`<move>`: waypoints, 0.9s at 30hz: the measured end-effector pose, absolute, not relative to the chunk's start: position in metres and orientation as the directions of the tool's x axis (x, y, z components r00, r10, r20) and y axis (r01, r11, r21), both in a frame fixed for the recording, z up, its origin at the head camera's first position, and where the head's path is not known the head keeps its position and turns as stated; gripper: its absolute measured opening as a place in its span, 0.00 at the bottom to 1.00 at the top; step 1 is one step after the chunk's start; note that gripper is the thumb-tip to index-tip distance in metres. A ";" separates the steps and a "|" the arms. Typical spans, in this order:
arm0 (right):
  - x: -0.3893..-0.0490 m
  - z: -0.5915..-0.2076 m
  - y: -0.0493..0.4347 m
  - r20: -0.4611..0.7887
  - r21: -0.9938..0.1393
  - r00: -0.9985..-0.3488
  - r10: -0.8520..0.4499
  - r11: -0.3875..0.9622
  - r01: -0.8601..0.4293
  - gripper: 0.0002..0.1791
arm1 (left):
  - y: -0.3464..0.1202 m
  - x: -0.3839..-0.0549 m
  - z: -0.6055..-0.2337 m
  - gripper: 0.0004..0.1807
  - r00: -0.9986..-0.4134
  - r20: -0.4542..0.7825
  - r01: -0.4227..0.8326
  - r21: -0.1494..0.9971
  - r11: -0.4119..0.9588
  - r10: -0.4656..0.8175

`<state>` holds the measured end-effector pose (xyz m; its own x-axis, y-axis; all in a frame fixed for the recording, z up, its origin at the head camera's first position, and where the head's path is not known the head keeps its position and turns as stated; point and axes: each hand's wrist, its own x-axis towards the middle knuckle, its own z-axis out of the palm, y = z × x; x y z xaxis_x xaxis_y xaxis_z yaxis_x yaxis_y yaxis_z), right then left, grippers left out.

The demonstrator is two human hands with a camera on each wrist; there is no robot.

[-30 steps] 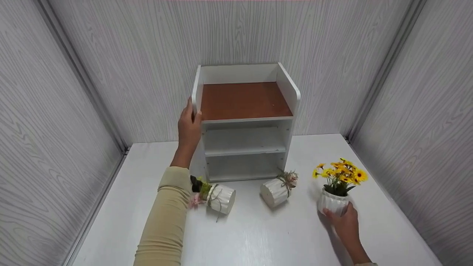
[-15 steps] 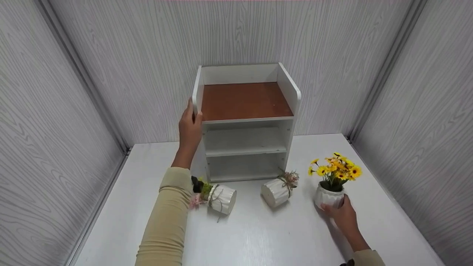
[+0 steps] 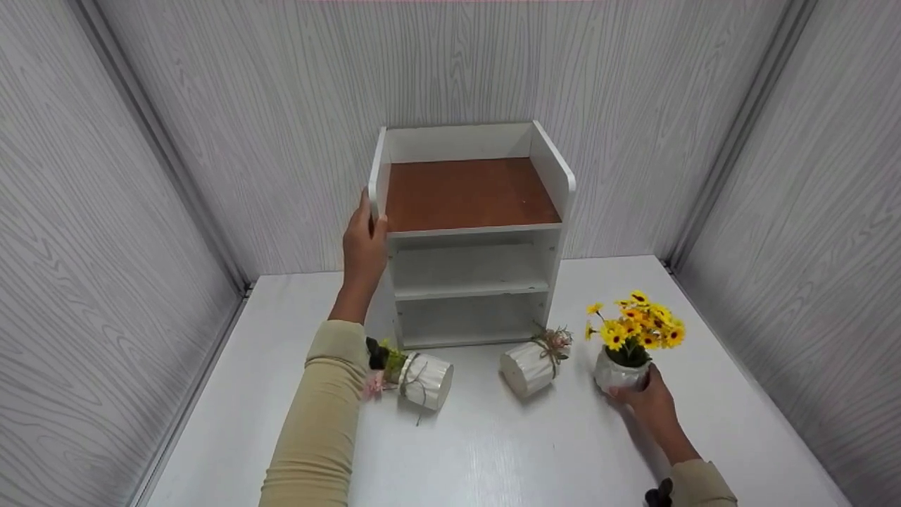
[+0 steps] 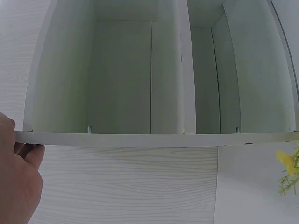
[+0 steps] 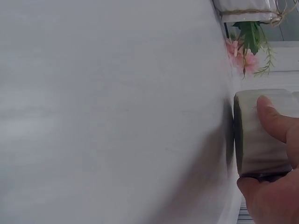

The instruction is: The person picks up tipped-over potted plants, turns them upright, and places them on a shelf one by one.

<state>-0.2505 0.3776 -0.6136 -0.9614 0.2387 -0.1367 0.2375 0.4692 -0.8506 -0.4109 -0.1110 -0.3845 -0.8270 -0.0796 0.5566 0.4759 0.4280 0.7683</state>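
Observation:
My left hand (image 3: pixel 364 246) grips the front edge of the left side panel of a small white shelf unit (image 3: pixel 470 290) with a brown top board. In the left wrist view the fingers curl around that panel's edge. At the right of the table, my right hand (image 3: pixel 651 405) holds a white ribbed flower pot (image 3: pixel 619 373) with yellow artificial flowers (image 3: pixel 637 324), upright. The right wrist view shows thumb and fingers around the pot (image 5: pixel 261 135), its base close to the tabletop; whether they touch I cannot tell.
Two twine-tied white pots lie on their sides before the shelf unit. The left pot (image 3: pixel 426 381) has pink flowers and green leaves; the right pot (image 3: pixel 528 367) has small pink flowers. Grey wood-grain walls (image 3: pixel 246 127) enclose the white table (image 3: pixel 507 451).
My right hand has moved the yellow flower pot a little leftward and away from me. The left hand keeps its grip on the shelf unit, and the two lying pots stay put.

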 end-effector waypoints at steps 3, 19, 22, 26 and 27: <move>-0.254 -0.616 0.378 -0.154 -0.846 -0.960 0.235 0.471 0.251 0.65 | -0.111 -0.410 -0.385 0.32 -0.819 0.568 0.485 0.760 0.433 -0.078; -0.257 -0.620 0.374 -0.165 -0.845 -0.956 0.244 0.464 0.265 0.64 | -0.112 -0.412 -0.387 0.33 -0.816 0.572 0.488 0.755 0.437 -0.077; -0.255 -0.618 0.371 -0.145 -0.885 -0.957 0.252 0.399 0.239 0.64 | -0.112 -0.412 -0.387 0.33 -0.818 0.569 0.486 0.757 0.437 -0.076; -0.254 -0.615 0.368 -0.093 -0.915 -0.957 0.274 0.357 0.191 0.63 | -0.112 -0.412 -0.387 0.32 -0.814 0.576 0.491 0.753 0.438 -0.078; -0.254 -0.614 0.367 -0.078 -0.915 -0.956 0.284 0.360 0.182 0.63 | -0.111 -0.412 -0.387 0.32 -0.813 0.578 0.493 0.752 0.437 -0.078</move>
